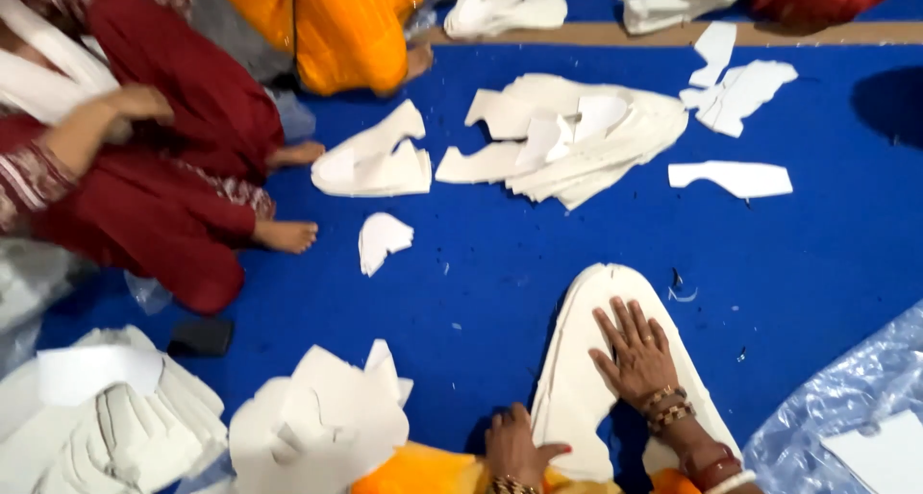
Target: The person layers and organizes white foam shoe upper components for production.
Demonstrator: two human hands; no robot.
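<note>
- One tall white cut piece [591, 359] lies on the blue mat [481, 283], nearest the wearer; about six white heaps lie beyond and left of it.
- Bare mat borders its far tip; clear plastic [846, 398] lies to its right.
- Right hand [636, 352] lies flat on it, fingers spread.
- Left hand [514, 448] touches its near left edge, fingers loosely curled.
</note>
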